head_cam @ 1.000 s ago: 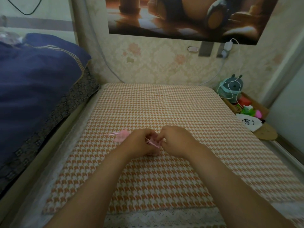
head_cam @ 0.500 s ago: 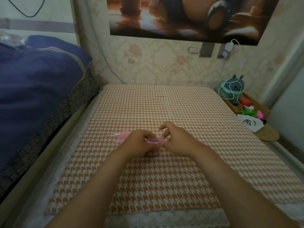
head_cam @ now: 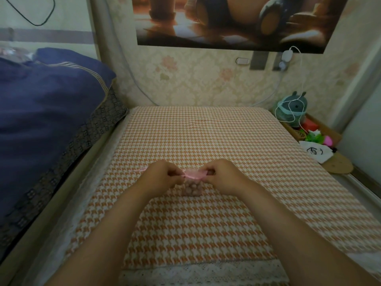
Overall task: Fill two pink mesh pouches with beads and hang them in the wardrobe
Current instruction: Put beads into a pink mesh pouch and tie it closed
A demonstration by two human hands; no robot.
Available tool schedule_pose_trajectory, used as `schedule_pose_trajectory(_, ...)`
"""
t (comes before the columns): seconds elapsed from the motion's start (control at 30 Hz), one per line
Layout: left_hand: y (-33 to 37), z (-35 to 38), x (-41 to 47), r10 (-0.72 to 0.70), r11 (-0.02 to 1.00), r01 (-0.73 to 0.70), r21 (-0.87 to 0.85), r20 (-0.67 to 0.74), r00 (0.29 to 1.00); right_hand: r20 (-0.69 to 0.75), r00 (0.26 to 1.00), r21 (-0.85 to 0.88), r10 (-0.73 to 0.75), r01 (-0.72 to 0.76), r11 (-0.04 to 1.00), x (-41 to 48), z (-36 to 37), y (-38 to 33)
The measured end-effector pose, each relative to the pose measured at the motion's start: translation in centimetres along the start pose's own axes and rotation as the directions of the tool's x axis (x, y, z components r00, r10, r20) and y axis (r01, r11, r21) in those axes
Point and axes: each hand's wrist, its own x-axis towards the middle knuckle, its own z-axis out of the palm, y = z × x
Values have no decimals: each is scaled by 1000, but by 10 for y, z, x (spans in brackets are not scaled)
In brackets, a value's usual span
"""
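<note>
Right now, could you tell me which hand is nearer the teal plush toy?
Right. The right hand is left of the teal plush toy; the left hand is further left, beyond the pink pouch.

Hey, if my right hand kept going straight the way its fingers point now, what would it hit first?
The right hand points leftward at the gathered top of the pink pouch, whose edge it pinches, so that comes first. The left hand lies just beyond. Depth is hard to judge.

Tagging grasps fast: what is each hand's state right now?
Left hand: closed, pinching the left side of the pink mesh pouch at its neck.
Right hand: closed, pinching the right side of that neck.
</note>
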Motion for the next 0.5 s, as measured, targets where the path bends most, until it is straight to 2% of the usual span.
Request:
schedule_pose_trajectory(0.1,-1,-1,-3,-11,999,10,-45,-13,1000,4,999,-53,54,-53,997,0,-3,1)
schedule_pose_trajectory(0.3,0,-6,-6,-33,999,34,31,-47,998,89,989,-92,117,-109,990,-4,-15,3)
schedule_pose_trajectory(0.4,-3,-9,-7,-47,998,49,40,-42,998,5,986,-37,167,-167,985,-6,-22,3)
schedule_pose_trajectory(0.5,-9,-11,-10,-85,996,86,13,-30,996,-13,962,143,272,-268,953,-7,-23,6)
